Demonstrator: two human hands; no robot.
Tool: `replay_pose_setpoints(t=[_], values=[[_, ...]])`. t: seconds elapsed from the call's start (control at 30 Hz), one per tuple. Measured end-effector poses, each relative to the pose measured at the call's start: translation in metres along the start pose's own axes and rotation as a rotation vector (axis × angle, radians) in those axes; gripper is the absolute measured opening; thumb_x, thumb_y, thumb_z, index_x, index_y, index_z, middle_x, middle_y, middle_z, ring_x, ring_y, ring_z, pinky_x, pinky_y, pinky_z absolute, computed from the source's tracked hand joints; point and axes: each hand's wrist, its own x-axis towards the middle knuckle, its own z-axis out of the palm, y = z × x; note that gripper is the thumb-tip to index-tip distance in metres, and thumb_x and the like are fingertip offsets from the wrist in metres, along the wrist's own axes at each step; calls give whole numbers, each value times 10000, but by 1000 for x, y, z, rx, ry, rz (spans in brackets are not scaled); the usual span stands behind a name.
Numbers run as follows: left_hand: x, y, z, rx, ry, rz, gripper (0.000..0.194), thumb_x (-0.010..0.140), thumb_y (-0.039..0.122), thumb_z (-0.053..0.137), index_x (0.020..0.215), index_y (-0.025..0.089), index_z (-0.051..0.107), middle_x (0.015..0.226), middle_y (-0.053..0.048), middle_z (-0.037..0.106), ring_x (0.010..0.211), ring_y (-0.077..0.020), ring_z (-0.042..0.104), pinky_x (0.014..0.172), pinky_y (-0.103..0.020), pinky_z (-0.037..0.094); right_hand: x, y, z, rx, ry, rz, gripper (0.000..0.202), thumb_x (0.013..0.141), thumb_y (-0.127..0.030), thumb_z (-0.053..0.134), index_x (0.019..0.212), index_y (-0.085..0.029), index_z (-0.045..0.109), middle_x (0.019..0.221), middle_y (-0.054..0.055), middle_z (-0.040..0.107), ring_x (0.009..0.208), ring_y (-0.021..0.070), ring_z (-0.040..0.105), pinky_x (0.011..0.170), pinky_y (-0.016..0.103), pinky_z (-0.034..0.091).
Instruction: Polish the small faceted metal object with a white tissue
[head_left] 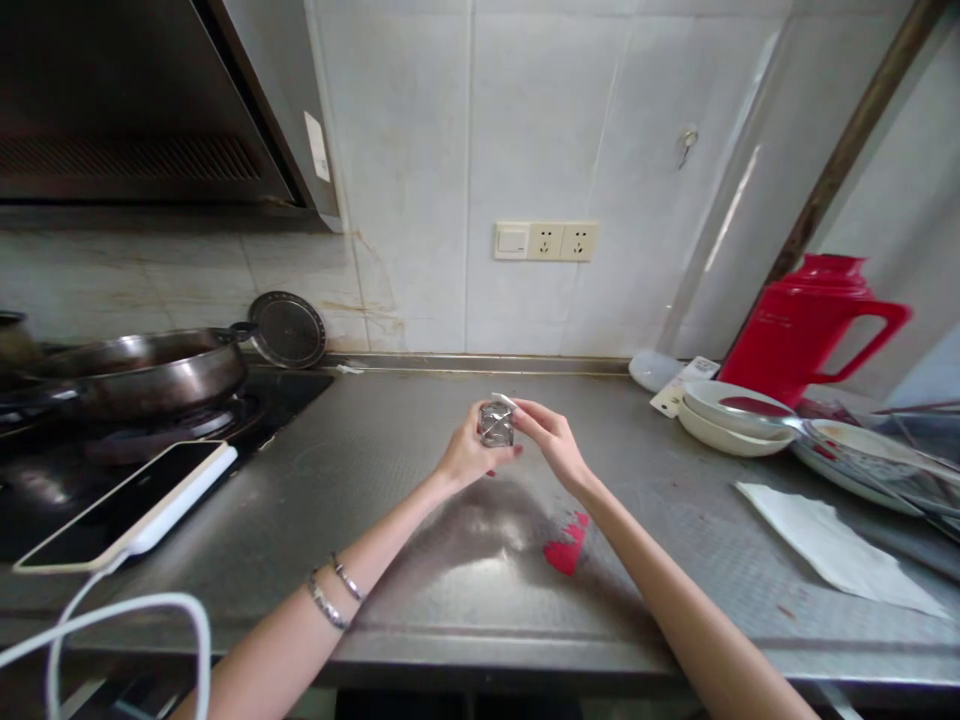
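Above the middle of the counter, my left hand (469, 450) is wrapped round a small silvery, squarish object (496, 426) with crossing lines on its face. I cannot tell whether it is glass, foil or metal. My right hand (551, 435) meets it from the right, fingers closed at its upper edge on a thin white piece (505, 401). Whether that white piece is joined to the silvery object is unclear. Below the hands, a jagged red scrap (567, 546) lies on the metal counter (420, 580).
To the left, a steel pan (161, 375) sits on the black stove, with a phone (124, 510) on a white cable in front. A red thermos (802, 325), stacked white bowls (735, 420), plates and a paper napkin (836, 545) occupy the right side. Wall sockets (562, 241) are behind.
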Motion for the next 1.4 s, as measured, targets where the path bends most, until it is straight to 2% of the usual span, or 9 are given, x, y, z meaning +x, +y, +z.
replay_pose_setpoints(t=[0.2, 0.37, 0.47, 0.6, 0.67, 0.8, 0.9, 1.03, 1.4], values=[[1, 0, -2, -7, -21, 19, 859, 653, 310, 763, 1386, 250, 319, 1105, -80, 636, 749, -165, 634, 420, -182, 513, -4, -9, 3, 100, -131, 85, 587, 702, -337, 719, 1246, -214, 537, 1243, 76, 619, 1094, 234, 611, 930, 381, 488], [2, 0, -3, -10, -31, -11, 930, 665, 299, 753, 1436, 234, 238, 1129, -95, 644, 770, -178, 641, 414, -181, 505, -4, -9, 6, 116, -81, 101, 597, 672, -288, 736, 1230, -203, 542, 1177, 78, 649, 1036, 230, 638, 905, 380, 503], [3, 3, -6, -35, -139, 8, 883, 681, 301, 746, 1419, 228, 267, 1148, -106, 643, 826, -197, 652, 453, -190, 511, -4, -11, 7, 104, -61, 113, 590, 669, -320, 746, 1217, -204, 561, 1127, 74, 672, 999, 234, 651, 866, 382, 525], [5, 4, -13, 97, -262, 102, 967, 614, 308, 804, 1417, 192, 278, 1207, -140, 615, 1042, -267, 621, 802, -386, 553, -4, -13, 7, 115, -63, 132, 573, 663, -388, 751, 1175, -185, 593, 1047, 70, 698, 943, 226, 664, 788, 343, 555], [5, 3, -17, 209, -209, 138, 1171, 543, 330, 850, 1468, 180, 148, 1259, -171, 577, 1168, -305, 553, 976, -473, 450, -4, -14, 7, 132, -46, 178, 583, 651, -408, 756, 1160, -172, 598, 999, 69, 705, 889, 224, 674, 721, 329, 571], [5, 3, -24, 367, -81, 203, 1371, 457, 396, 879, 1490, 209, -3, 1414, -228, 400, 1267, -367, 453, 1034, -546, 361, -3, -18, 7, 155, 4, 275, 574, 657, -440, 746, 1137, -159, 604, 979, 81, 703, 834, 221, 679, 651, 323, 586], [4, 3, -27, 385, -94, 299, 1324, 452, 413, 877, 1487, 243, 67, 1493, -218, 261, 1319, -384, 377, 1042, -550, 353, -3, -20, 7, 147, 37, 303, 544, 659, -450, 745, 1103, -162, 622, 994, 89, 700, 837, 223, 678, 611, 306, 586], [4, 0, -25, 395, -118, 376, 1244, 471, 404, 872, 1471, 269, 146, 1501, -174, 249, 1343, -362, 343, 1071, -536, 335, -3, -19, 7, 185, 37, 329, 500, 676, -470, 732, 1060, -164, 635, 942, 76, 701, 792, 207, 674, 576, 294, 586], [9, -14, -17, 359, -50, 434, 912, 564, 370, 840, 1323, 230, 353, 1291, -121, 510, 1180, -275, 519, 1017, -424, 405, -2, -13, 5, 292, -26, 369, 420, 770, -513, 633, 1027, -180, 642, 950, 76, 689, 729, 180, 669, 579, 284, 567]])
